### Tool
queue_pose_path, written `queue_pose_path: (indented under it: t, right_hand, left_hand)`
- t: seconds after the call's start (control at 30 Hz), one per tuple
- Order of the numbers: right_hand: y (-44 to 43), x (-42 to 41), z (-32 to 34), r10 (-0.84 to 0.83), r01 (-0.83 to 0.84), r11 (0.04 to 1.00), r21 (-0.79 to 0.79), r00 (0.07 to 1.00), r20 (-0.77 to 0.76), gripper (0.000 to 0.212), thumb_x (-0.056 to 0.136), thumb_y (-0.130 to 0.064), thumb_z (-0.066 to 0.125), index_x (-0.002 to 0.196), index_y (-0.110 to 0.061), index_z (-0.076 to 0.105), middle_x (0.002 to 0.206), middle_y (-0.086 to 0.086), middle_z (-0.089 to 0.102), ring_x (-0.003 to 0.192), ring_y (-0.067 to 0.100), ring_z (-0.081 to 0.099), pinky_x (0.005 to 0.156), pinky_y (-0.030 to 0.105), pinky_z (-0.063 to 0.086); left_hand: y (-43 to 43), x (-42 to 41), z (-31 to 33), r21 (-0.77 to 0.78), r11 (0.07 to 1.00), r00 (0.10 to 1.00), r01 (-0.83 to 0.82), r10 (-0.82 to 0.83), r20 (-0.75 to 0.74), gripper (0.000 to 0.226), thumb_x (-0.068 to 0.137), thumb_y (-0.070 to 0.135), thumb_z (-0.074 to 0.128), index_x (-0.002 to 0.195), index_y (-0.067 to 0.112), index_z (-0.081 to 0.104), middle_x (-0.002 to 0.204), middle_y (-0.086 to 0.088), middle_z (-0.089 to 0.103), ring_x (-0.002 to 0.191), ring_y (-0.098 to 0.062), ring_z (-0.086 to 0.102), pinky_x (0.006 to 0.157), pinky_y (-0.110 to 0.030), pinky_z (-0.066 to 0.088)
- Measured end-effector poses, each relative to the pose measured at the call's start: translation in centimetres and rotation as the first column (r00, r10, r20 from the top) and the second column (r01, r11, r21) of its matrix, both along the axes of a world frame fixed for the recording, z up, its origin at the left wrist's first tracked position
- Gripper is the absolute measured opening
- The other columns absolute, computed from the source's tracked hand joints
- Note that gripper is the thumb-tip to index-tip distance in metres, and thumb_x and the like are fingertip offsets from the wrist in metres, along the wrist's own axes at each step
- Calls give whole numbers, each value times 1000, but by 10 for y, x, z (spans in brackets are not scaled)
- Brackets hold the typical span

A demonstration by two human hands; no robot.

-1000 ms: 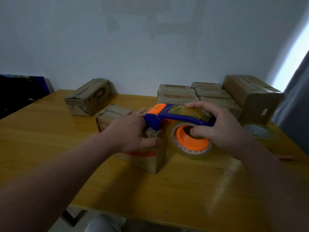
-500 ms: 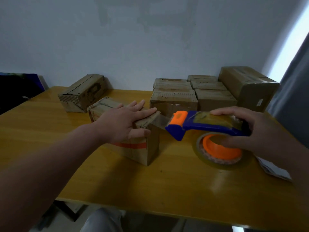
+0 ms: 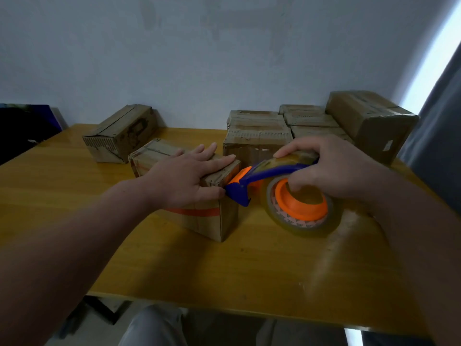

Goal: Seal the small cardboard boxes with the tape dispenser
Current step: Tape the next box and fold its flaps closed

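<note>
Left hand (image 3: pixel 187 178): flat, fingers straight, pressing the top of the small box (image 3: pixel 199 221) at mid-table.
Right hand (image 3: pixel 334 171): wrapped around the tape dispenser (image 3: pixel 272 173).
Change: dispenser nose, clear of the box a moment ago, now meets its right end.
Meaning: tape is likely being laid over that edge.

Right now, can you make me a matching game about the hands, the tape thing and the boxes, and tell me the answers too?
Things:
1. left hand
2. right hand
3. tape dispenser
4. biggest box

Where or how:
A. at the back right of the table
B. flat on top of the small box with the orange stripe
C. blue and orange, nose at that box's end
D. grips the tape dispenser

Pairs: 1-B, 2-D, 3-C, 4-A.
</note>
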State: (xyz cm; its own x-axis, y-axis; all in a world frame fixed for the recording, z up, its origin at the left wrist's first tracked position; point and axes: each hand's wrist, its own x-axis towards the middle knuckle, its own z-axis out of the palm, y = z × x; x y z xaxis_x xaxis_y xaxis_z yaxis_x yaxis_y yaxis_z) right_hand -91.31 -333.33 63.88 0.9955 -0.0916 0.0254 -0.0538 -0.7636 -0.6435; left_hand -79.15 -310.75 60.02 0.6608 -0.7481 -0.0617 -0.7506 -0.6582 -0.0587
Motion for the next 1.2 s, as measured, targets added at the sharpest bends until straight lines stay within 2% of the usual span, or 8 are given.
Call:
queue_pose_path:
  t: [0.13,0.4,0.5,0.63,0.73,0.93,1.07,1.2]
  right_hand:
    - [1,4,7,-22,24,999,42,999,-35,41,73,-16,73,105,-38,63,104,-13,48,85,7,52,59,23,38]
    - [-7,9,-5,-64,128,951,280,972,-227,28,73,-13,71,98,-26,70,98,3,70,91,20,66,81,38,54]
    - [-12,8,-12,-64,131,964,230,959,-277,28,73,-16,73,100,-26,69,100,2,67,95,21,63,82,38,52]
    - [-19,10,-27,-162,187,978,87,957,-239,38,70,-22,78,104,-33,65,109,-5,57,104,19,54,82,35,48]
    - [-16,15,-42,-241,251,966,64,961,-133,48,69,-27,81,112,-36,61,113,-5,51,106,21,51,77,33,46]
    - [4,26,-78,-237,230,969,89,969,74,61,67,-41,83,122,-32,58,108,-8,56,93,12,55,67,23,46]
    - [7,29,-85,-232,230,972,50,972,46,57,70,-47,80,120,-31,58,105,-10,56,89,10,55,64,21,44]
    - [5,29,-65,-242,228,962,-153,967,-84,47,73,-36,78,112,-30,52,85,-8,53,72,8,51,55,25,41]
  left_hand:
    - [-4,1,2,15,1000,1000,0,0,2,78,58,80,2,131,57,-13,159,-1,-5,146,-22,1,116,-44,7]
    - [2,-5,2,-23,1000,1000,18,-18,-10,77,60,78,5,132,57,-12,159,-2,-6,146,-22,-1,116,-45,4]
    - [2,-5,7,-41,999,997,22,-25,-67,74,65,76,12,132,57,-11,159,-1,-8,146,-20,-4,116,-43,1]
    - [9,-9,15,-109,994,978,24,-46,-205,66,93,38,42,144,48,2,159,6,-5,145,-10,-4,116,-38,-5]
    - [14,-14,21,-110,994,973,-10,-16,-232,73,93,14,48,148,40,8,159,9,-1,144,-7,1,116,-34,-1]
    - [-16,-32,1,-229,954,973,-193,216,80,59,99,47,30,150,23,14,157,1,20,142,-17,23,115,-35,18]
    - [-24,-26,-6,-188,956,952,-226,257,165,58,99,46,29,150,24,13,158,0,18,144,-18,19,116,-36,15]
    - [-22,-28,-4,-171,958,953,-231,258,160,64,96,47,41,150,27,13,156,3,20,141,-21,26,108,-37,35]
